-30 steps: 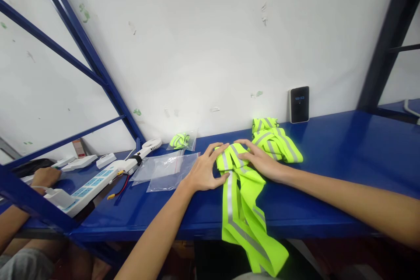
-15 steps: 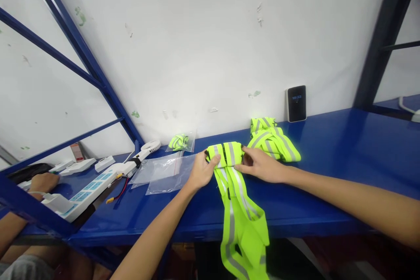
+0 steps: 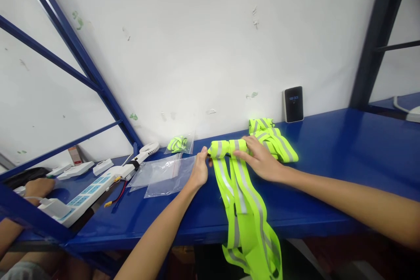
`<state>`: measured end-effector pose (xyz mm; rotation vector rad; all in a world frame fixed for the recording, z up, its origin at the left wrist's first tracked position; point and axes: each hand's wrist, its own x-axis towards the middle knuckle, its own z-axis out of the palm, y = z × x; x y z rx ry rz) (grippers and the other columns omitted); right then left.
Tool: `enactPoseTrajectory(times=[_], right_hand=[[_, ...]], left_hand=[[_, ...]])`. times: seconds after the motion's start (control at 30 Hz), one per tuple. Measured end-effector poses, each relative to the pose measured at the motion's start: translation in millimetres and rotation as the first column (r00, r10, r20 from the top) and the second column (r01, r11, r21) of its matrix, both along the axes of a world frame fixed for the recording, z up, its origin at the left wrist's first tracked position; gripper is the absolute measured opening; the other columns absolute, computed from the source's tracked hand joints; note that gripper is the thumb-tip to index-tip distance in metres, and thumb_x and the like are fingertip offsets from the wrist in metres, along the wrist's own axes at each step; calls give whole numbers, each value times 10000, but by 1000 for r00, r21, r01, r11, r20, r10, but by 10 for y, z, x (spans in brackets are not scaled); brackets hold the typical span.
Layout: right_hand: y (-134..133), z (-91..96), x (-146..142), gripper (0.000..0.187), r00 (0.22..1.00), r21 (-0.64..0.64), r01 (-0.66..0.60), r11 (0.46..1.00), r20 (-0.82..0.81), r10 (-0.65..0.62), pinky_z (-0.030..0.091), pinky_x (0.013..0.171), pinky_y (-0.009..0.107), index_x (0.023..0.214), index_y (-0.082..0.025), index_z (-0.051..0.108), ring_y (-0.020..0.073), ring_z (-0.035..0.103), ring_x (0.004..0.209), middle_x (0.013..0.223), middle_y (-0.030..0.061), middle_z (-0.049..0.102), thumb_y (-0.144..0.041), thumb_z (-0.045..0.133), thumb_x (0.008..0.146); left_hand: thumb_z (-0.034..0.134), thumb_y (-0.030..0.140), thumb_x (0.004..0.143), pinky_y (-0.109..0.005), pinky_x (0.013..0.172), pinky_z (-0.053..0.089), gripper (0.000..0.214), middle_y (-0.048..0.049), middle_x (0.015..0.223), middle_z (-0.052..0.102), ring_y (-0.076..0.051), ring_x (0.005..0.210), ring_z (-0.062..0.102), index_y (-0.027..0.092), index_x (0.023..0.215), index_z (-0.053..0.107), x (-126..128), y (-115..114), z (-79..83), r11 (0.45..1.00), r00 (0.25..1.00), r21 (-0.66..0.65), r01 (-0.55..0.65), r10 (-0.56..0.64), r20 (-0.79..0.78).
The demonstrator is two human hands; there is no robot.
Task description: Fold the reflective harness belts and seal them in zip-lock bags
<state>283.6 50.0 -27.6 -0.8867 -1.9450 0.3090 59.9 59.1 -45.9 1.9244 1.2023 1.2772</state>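
A neon-yellow reflective vest of straps with silver stripes lies before me, its top part folded into a short double roll. Its loose straps run down over the table's front edge and hang below it. My left hand grips the left end of the roll, thumb up, its other fingers partly hidden. At the right end, my right hand pinches the roll between thumb and fingers. Another yellow reflective vest, bundled up, lies just behind my right hand.
Clear plastic bags lie left of my hands; a bagged yellow bundle sits behind them. Further left are a small white fan, a power strip and another person's hand. A black-faced device leans against the wall.
The top of the vest has been turned over into a tighter roll, and its hanging straps have shifted right and spread. My left thumb now points upward at the roll's end.
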Motion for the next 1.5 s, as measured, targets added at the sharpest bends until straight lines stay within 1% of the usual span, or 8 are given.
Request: enactPoseTrajectory(times=[0.13,0.27,0.37,0.5,0.77,1.1,1.3,1.5], right_hand=[[5,31,-4,478,975,-385,-42,922,-215,-45,399,572,303,644,-197,500,169,464,577,607,4,489,-631,467,843],[-27,25,-45,473,914,-516,-268,814,-402,46,389,565,280,651,-174,587,178,521,597,625,19,587,-619,532,799],[-65,-6,-94,471,913,-597,-345,724,-393,110,391,586,282,618,-162,598,179,536,603,605,16,597,-609,586,763],[-64,-30,-102,493,809,-573,-557,602,-537,238,424,686,315,805,-181,665,215,583,748,735,34,645,-624,450,847],[29,52,-19,340,840,-547,-507,666,-486,241,257,467,220,997,-213,587,79,359,493,651,-64,463,-422,684,747],[114,117,20,579,907,-302,-288,909,-391,157,494,848,362,1261,-240,556,277,567,1111,1267,72,597,-310,688,701],[111,69,-77,352,773,-350,-440,827,-617,150,521,829,400,1028,-186,697,289,655,950,926,45,744,-306,688,697],[119,14,-149,317,583,-436,-637,636,-812,27,533,812,374,930,-183,690,266,686,891,885,41,753,-248,760,627]], left_hand=[[334,523,917,-283,591,399,440,20,574,459,-132,555,459,156,901,575,-89,-87,45,985,988,169,-41,65,-138],[604,373,806,-334,785,464,648,-120,1211,508,-215,985,542,206,1362,316,-50,-190,129,934,958,353,62,43,-283],[632,320,788,-406,960,413,609,-133,1381,380,-272,1202,446,238,1345,399,-3,-222,182,894,935,413,170,-14,-355],[598,335,826,-377,945,428,280,-106,1175,573,-253,1085,546,194,1064,636,25,-207,182,938,971,299,173,-113,-209],[692,447,743,-273,665,490,378,-68,787,706,-178,664,634,106,907,693,114,-148,153,942,851,-228,248,-99,515],[724,471,702,-227,568,448,377,-31,621,641,-121,539,563,100,743,669,226,-230,283,875,853,-296,382,-212,476],[665,427,776,-243,667,463,362,-61,867,687,-173,752,612,98,926,667,260,-178,377,931,938,-141,337,-318,138],[600,313,818,-289,843,458,312,-54,1060,676,-214,965,601,153,1083,637,342,-100,381,968,946,-38,248,-233,226]])
